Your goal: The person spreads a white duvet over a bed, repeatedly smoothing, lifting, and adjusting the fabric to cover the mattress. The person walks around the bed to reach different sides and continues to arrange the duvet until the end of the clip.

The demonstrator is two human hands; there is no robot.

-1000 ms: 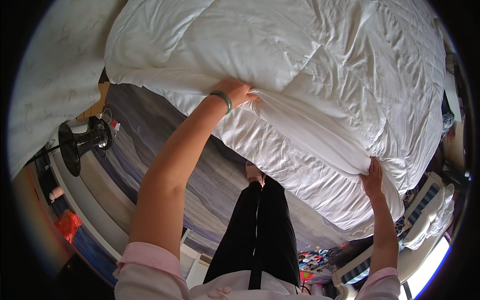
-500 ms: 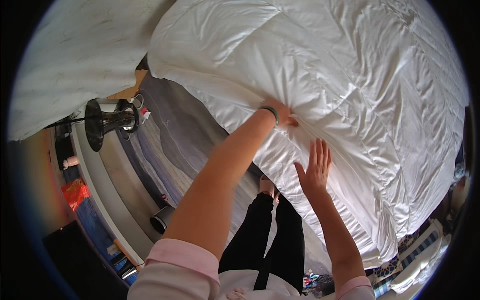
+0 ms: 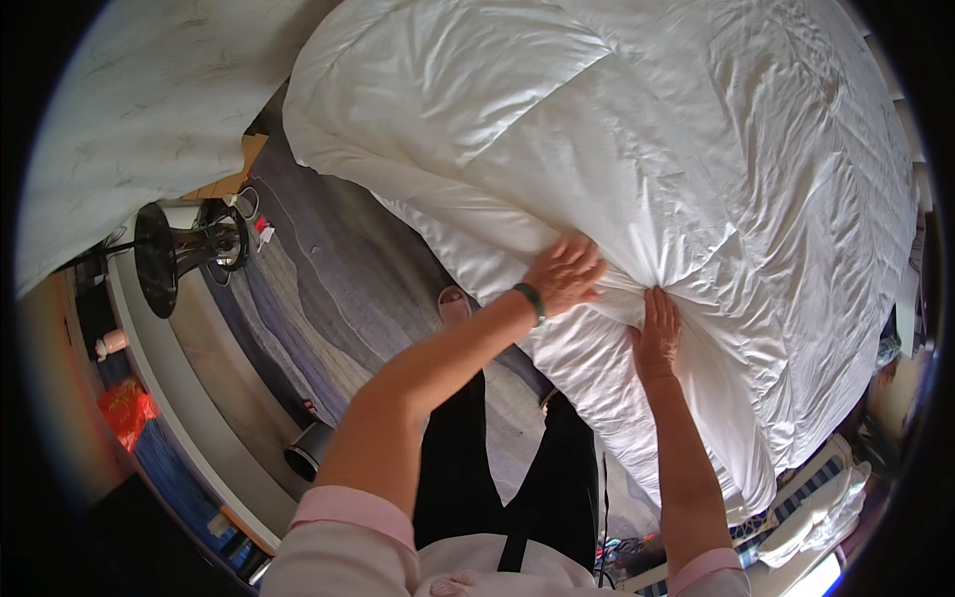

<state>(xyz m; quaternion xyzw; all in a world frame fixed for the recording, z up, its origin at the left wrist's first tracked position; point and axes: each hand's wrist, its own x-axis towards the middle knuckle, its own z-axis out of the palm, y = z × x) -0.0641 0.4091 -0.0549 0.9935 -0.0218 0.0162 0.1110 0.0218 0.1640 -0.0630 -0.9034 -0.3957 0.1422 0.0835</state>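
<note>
There, just right of the rug [image 3: 333, 259], lay the white quilt [image 3: 557, 129], puckered! The right hand [image 3: 658, 340] pressed on it, grip loose, fingers straight; the left hand [image 3: 567, 271] curled beside it, whether grasping cloth I couldn't tell.

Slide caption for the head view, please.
Right hand on a creased white quilt, left hand close by.
</note>
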